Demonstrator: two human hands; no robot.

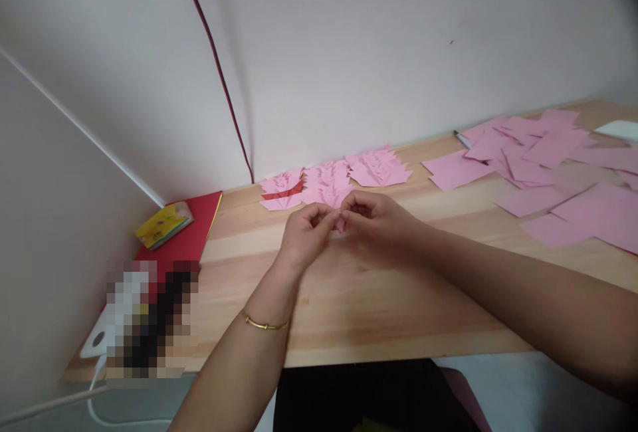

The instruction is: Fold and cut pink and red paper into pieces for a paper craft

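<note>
At frame centre, I find the left hand [308,236] and the right hand [381,217] jointly pinching a small, pointed pink paper piece [341,224]. I judge a folding step in hand; the next move calls for even pressure, edges kept aligned.

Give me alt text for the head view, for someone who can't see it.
A person's left hand and right hand pinch a small pink paper together over a wooden table. Beyond them lie clustered pink pieces; loose pink sheets are scattered at right.
</note>
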